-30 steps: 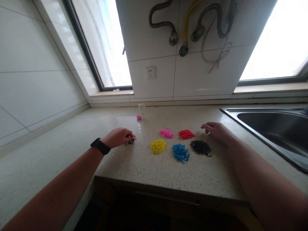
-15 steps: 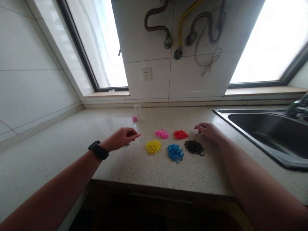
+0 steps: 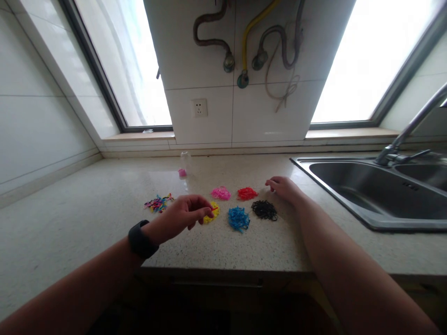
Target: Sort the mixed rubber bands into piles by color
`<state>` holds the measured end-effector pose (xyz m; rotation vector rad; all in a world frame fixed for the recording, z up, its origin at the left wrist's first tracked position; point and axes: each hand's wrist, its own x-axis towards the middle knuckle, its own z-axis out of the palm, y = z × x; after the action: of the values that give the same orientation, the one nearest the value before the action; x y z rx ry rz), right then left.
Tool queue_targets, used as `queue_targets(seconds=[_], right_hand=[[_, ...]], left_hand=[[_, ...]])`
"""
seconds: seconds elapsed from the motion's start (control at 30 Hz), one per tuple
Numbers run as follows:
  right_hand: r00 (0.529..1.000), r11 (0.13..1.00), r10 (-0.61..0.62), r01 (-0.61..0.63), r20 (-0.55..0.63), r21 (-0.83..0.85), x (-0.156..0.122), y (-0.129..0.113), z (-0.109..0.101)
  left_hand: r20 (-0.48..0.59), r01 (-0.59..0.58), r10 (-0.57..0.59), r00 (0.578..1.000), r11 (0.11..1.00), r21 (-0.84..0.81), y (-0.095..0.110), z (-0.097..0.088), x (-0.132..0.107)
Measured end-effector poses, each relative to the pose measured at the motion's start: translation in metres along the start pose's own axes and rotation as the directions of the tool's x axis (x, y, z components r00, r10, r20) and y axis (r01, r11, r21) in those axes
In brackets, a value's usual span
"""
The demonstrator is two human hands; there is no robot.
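Small piles of rubber bands lie on the speckled counter (image 3: 244,246): pink (image 3: 220,193), red (image 3: 247,193), yellow (image 3: 212,212), blue (image 3: 239,218) and black (image 3: 264,210). A mixed-colour pile (image 3: 159,203) lies further left. My left hand (image 3: 183,215), with a black watch on its wrist, hovers by the yellow pile, its fingers pinched on a thin red band. My right hand (image 3: 283,188) rests on the counter just right of the red pile, fingers curled loosely, nothing seen in it.
A steel sink (image 3: 377,190) with a tap (image 3: 407,135) takes up the right side. A small clear bottle with a pink bottom (image 3: 184,165) stands near the back wall. A wall socket (image 3: 199,108) and hoses hang between two windows.
My left hand lifted off the mixed pile with a red band and moved right to the yellow pile. The view swung right, showing the tap. The right hand stayed put.
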<state>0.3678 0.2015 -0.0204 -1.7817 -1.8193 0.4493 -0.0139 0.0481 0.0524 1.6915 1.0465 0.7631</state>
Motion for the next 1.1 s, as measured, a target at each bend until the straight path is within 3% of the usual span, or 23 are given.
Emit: queue_targets(seconds=[0.27, 0.53, 0.73, 0.87, 1.1], right_hand=[[1.0, 1.0, -0.019, 0.019, 0.0, -0.003, 0.004, 0.005, 0.003], [1.0, 1.0, 0.002, -0.002, 0.011, -0.008, 0.0, 0.001, 0.003], [1.0, 1.0, 0.017, -0.017, 0.002, -0.022, -0.003, -0.003, 0.0], [0.999, 0.999, 0.031, -0.031, -0.005, -0.013, -0.003, -0.005, 0.0], [0.998, 0.998, 0.056, -0.056, -0.013, -0.008, -0.003, -0.007, 0.0]], left_hand=[[-0.026, -0.06, 0.06, 0.998, 0.998, -0.007, 0.009, 0.017, -0.006], [-0.011, -0.146, 0.149, 0.989, 0.979, 0.14, 0.018, 0.025, 0.003], [0.048, -0.276, 0.279, 0.959, 0.882, 0.382, 0.022, 0.023, 0.057], [0.104, -0.276, 0.281, 0.954, 0.69, 0.669, 0.019, 0.029, 0.102], [0.141, -0.26, 0.252, 0.957, 0.535, 0.804, 0.005, 0.053, 0.154]])
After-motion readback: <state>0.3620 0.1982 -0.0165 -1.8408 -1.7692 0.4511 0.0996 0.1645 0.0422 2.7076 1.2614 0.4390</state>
